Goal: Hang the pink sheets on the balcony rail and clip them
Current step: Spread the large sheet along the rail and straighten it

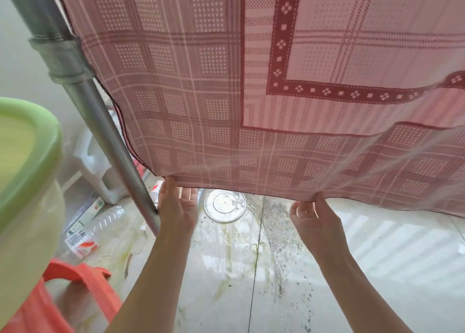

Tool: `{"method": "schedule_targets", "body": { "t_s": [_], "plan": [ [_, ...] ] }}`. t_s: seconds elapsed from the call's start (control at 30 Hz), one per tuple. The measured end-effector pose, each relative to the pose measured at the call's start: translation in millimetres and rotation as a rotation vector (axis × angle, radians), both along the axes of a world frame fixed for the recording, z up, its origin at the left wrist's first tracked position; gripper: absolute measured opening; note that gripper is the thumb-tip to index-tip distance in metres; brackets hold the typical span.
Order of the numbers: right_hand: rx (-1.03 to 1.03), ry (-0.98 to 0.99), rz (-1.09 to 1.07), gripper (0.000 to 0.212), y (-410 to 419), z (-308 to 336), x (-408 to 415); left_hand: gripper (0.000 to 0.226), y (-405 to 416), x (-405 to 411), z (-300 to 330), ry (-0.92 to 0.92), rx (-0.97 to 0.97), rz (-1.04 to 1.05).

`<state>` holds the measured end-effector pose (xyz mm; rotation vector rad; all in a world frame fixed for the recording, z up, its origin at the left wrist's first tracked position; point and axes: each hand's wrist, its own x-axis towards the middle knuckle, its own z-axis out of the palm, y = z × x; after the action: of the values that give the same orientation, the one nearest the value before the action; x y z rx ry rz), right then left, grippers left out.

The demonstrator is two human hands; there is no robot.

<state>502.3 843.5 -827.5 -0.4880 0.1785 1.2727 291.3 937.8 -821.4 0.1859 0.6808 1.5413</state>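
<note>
A pink checked sheet (226,81) with a dark red border band hangs across the upper part of the head view, its lower hem level with my hands. My left hand (177,207) pinches the hem near the sheet's bottom left corner, thumb on the near side. My right hand (314,214) pinches the same hem further right. A grey metal pole (95,111) runs diagonally from the top left down to my left hand, with the sheet's left edge beside it. No clips show.
A green-rimmed pale tub (27,171) sits at the left on a red plastic stool (83,282). On the stained tiled floor (352,269) lie a round clear lid (225,204), cartons and a plastic bottle (83,242). A white plastic chair (95,161) stands behind the pole.
</note>
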Motion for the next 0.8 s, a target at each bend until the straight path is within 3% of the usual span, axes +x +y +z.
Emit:
{"method": "schedule_targets", "body": {
  "t_s": [0.1, 0.17, 0.27, 0.4, 0.47, 0.53, 0.57, 0.6, 0.67, 0.8],
  "plan": [
    [0.059, 0.069, -0.071, 0.073, -2, -3, 7, 0.015, 3, -7, -14, -0.267, 0.038, -0.038],
    [0.060, 0.063, -0.089, 0.087, -4, -2, 11, 0.018, 8, -13, -21, -0.404, 0.108, -0.131],
    [0.023, 0.042, -0.063, 0.094, -7, -1, 10, 0.024, -4, 1, -3, -0.347, -0.077, 0.024],
    [-0.004, -0.006, -0.044, 0.104, -7, -1, -2, 0.069, -24, 15, -7, -0.222, -0.076, 0.020],
    [0.007, 0.026, -0.042, 0.096, -7, -1, -1, 0.052, -26, 7, -7, -0.255, -0.023, 0.021],
    [0.020, 0.068, -0.069, 0.054, -10, 0, 4, 0.021, -20, 3, -7, -0.212, -0.032, -0.051],
    [0.023, 0.131, -0.077, 0.037, -10, 6, 8, 0.019, -18, 2, -4, -0.191, -0.026, -0.062],
    [0.045, 0.168, -0.084, 0.035, -8, 7, 12, 0.023, -17, 2, -2, -0.202, 0.028, -0.059],
    [0.070, 0.070, -0.160, 0.057, -10, 10, 21, 0.031, -13, 0, 3, -0.275, 0.116, -0.090],
    [0.013, 0.020, -0.191, 0.065, -14, 21, 29, 0.018, -16, 3, 10, -0.114, 0.176, -0.126]
  ]
}}
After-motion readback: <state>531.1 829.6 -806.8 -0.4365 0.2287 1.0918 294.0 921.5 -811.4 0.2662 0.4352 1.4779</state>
